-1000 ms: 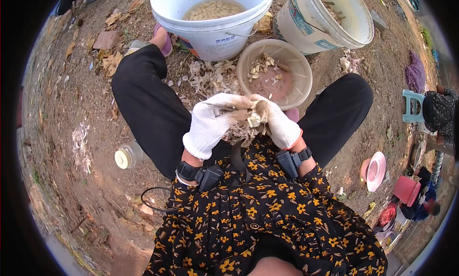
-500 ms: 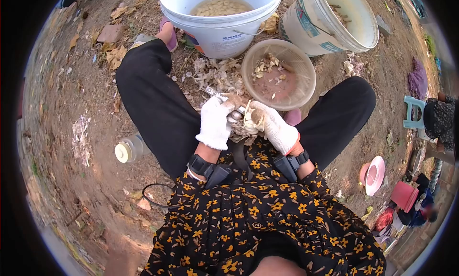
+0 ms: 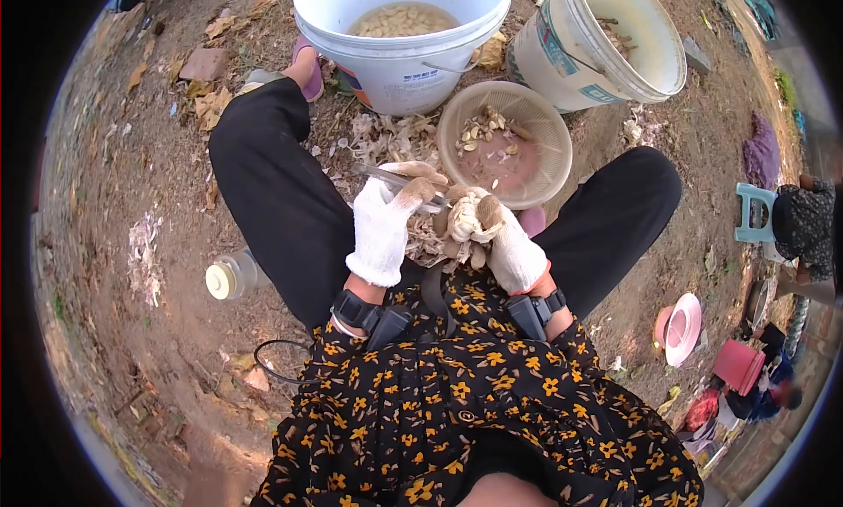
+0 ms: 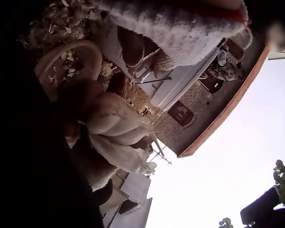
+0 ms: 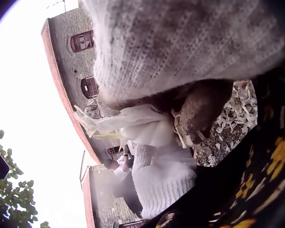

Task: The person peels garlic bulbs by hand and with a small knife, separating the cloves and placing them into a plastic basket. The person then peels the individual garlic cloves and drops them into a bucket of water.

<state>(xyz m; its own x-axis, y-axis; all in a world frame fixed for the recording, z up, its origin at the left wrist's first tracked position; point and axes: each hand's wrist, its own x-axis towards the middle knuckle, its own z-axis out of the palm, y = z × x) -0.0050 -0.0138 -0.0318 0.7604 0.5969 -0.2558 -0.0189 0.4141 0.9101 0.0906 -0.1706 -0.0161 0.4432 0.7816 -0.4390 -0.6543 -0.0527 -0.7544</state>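
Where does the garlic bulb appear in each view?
Head: garlic bulb near centre, in the right hand.
Left wrist: left of centre, slightly low.
Right wrist: about the centre.
Shared landmark: loose peels, up-left of the bulb in head, top left in left wrist, right side in right wrist.

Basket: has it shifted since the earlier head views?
No; the basket keeps its place against the teal-marked bucket, just on the person's side of it.
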